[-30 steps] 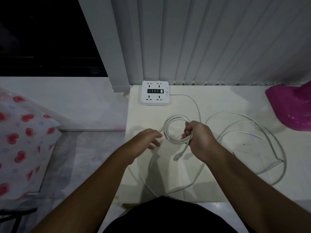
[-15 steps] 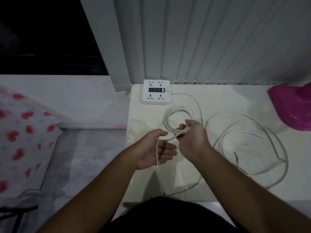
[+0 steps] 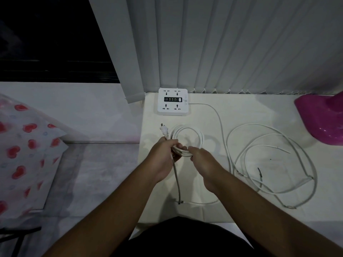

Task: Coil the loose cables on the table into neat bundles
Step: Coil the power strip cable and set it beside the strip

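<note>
**White coil point(image 3: 202, 139) gathered in both hands, slack trailing toward the body**

White hoop sits just beyond the knuckles, roughly flat over the table point(image 3: 204, 112), its near arc bunched in the hands. Left hand point(image 3: 164, 158) grips the strands just below the plug point(image 3: 164, 130), which points away and to the left. Right hand point(image 3: 202, 160) curls over the same near arc, close beside the left. Uncoiled tail point(image 3: 177, 182) drops from the left hand straight toward the person, then bends right along the table's near edge. So the slack lies nearer the left hand, its long axis running toward the body. Next loop likely feeds from there. Second loose cable point(image 3: 256, 124) sprawls well to the right, in neither hand
</note>
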